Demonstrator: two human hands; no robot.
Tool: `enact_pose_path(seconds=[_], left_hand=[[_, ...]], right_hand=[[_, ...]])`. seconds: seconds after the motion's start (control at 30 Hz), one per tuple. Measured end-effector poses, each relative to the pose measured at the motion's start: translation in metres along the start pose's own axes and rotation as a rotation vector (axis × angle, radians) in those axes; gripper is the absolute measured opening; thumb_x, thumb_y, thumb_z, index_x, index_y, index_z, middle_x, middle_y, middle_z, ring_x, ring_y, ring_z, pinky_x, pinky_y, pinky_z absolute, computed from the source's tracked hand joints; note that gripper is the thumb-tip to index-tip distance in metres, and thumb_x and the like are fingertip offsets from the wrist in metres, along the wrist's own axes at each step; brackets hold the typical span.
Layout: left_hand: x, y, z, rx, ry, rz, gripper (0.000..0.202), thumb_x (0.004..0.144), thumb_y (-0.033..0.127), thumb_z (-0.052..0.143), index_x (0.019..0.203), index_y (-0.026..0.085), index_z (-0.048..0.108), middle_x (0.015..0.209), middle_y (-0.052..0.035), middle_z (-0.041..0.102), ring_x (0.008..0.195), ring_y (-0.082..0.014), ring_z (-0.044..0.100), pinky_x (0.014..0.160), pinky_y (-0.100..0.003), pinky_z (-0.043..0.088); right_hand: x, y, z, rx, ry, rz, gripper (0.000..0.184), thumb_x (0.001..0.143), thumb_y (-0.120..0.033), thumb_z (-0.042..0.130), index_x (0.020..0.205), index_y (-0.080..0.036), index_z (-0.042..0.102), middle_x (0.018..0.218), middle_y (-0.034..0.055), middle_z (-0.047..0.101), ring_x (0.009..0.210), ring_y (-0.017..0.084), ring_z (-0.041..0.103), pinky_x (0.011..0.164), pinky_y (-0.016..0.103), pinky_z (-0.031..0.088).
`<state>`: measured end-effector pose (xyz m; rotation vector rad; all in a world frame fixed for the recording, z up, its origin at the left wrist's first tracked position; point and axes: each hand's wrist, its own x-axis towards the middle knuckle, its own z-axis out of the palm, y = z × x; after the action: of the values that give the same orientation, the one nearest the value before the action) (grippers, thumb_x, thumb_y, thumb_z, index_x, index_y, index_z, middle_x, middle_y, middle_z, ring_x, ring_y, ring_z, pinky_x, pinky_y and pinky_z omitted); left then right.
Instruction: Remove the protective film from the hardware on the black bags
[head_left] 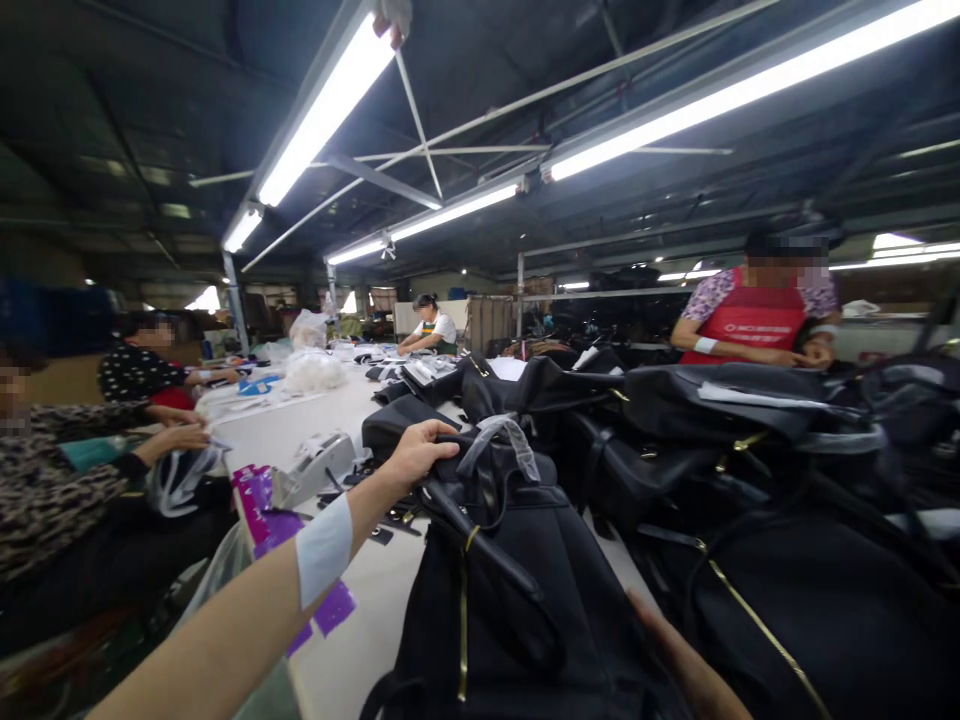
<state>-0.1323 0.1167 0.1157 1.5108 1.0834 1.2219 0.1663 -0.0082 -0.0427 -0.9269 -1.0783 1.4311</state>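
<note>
My left hand (pixel 417 453) reaches forward and is closed round the top of a black bag (pixel 510 590) with gold zip trim that stands in front of me on the white table (pixel 300 425). A clear plastic wrap (pixel 501 440) sits on the bag's handle just right of that hand. A white band (pixel 324 548) circles my left forearm. My right hand (pixel 679 655) rests low against the bag's right side; only its wrist and back show, and its fingers are hidden behind the bag.
Many black bags (pixel 720 420) are heaped along the table's right side. Purple tags (pixel 262 510) and a tape dispenser (pixel 319 462) lie left of my arm. Two people (pixel 67 470) sit at the left, one in a red apron (pixel 754 320) stands right, another (pixel 433 328) far back.
</note>
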Motion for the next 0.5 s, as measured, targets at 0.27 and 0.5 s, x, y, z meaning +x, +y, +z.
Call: enact_pose_path(seconds=[0.27,0.5], left_hand=[[0.016,0.007,0.038,-0.038,-0.109,0.034,0.033,0.053,0.022,0.079,0.083,0.015,0.067,0.068,0.0011,0.07,0.057,-0.0131,0.062,0.058,-0.025,0.048],[0.02,0.019,0.046,0.053,-0.137,0.044,0.029,0.056,0.024,0.078,0.083,0.016,0.07,0.069,0.0018,0.068,0.062,-0.0138,0.06,0.059,-0.024,0.043]], right_hand=[[0.007,-0.048,0.014,0.192,-0.053,-0.017,0.094,0.064,-0.03,0.079,0.147,-0.026,0.034,0.126,0.008,0.067,0.119,0.031,0.059,0.104,0.045,0.042],[0.014,-0.046,0.016,0.243,-0.052,-0.157,0.059,0.065,-0.027,0.082,0.12,-0.024,0.063,0.11,0.0068,0.075,0.109,0.032,0.065,0.093,0.044,0.051]])
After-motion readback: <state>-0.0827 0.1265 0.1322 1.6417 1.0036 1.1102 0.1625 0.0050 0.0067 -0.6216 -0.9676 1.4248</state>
